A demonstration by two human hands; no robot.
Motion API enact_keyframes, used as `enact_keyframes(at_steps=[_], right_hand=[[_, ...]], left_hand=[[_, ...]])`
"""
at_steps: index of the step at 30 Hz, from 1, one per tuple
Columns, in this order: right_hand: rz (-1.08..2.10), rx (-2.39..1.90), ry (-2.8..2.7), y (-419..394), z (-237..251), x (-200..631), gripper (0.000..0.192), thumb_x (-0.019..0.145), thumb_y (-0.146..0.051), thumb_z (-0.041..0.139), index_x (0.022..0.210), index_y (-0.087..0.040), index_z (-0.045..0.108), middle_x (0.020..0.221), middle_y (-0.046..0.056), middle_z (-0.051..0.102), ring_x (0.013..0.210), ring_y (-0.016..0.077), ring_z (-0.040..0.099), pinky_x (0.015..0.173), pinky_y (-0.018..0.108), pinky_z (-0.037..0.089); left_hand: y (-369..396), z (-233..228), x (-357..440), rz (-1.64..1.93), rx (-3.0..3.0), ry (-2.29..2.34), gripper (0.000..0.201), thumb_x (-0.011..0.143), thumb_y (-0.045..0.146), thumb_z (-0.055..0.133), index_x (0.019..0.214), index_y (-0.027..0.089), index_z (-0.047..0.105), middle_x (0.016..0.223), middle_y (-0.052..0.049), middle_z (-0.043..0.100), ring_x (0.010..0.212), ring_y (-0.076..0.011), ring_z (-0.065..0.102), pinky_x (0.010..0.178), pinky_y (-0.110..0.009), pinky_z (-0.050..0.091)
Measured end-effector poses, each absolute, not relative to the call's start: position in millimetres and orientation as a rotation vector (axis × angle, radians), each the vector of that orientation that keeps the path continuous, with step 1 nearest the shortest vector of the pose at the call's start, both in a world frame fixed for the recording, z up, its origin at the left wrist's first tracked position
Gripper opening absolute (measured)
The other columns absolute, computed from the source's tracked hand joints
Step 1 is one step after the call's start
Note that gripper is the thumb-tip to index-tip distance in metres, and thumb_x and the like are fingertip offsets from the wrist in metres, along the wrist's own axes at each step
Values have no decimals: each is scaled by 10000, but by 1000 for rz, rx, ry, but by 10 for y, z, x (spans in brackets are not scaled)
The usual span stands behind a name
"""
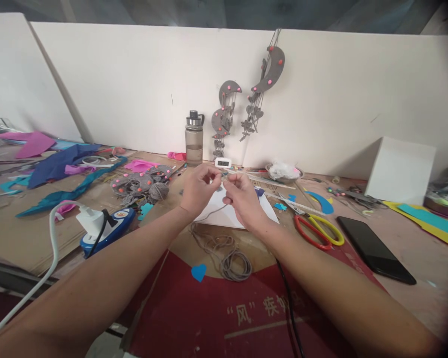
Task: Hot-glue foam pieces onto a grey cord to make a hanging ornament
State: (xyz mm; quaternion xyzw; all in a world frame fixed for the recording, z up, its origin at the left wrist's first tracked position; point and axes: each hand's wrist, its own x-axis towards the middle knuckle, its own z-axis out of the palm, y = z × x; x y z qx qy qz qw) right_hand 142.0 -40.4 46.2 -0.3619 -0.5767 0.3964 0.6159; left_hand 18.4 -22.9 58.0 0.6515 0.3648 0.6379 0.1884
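Note:
My left hand [202, 188] and my right hand [244, 198] meet over a white sheet [209, 211], both closed in a pinch with the fingertips almost touching. Between them is a short bit of grey yarn, with a small dark piece by the tips that I cannot make out. From beneath my right hand a strand of the grey yarn runs down left to a loose coil [236, 264] on the cardboard. A blue paper heart [199, 272] lies left of the coil.
Scissors [319, 232] with red and yellow handles and a black phone [375, 248] lie right. A water bottle [194, 139] stands behind my left hand. Grey moon-shaped hangings [271, 72] hang on the white board. A blue power strip [110, 231] with a white cable sits left.

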Motion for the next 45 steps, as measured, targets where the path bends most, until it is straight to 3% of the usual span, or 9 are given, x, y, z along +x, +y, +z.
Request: enact_keyframes(at_steps=[12, 45], right_hand=[[696, -914, -1365, -462, 502, 1478, 184, 778, -377, 587, 732, -205, 542, 668, -39, 480, 609, 99, 386, 533, 232, 330], [677, -981, -1294, -418, 499, 1510, 229, 740, -373, 624, 635, -198, 521, 591, -55, 456, 554, 92, 365, 526, 240, 312]], left_hand=[[-261, 599, 270, 1658, 1493, 834, 89, 705, 188, 625, 624, 156, 609, 637, 1, 598, 540, -79, 488, 547, -233, 393], [-223, 530, 317, 1580, 1379, 677, 73, 700, 188, 640, 650, 168, 591, 560, 7, 557, 533, -82, 458, 543, -237, 354]])
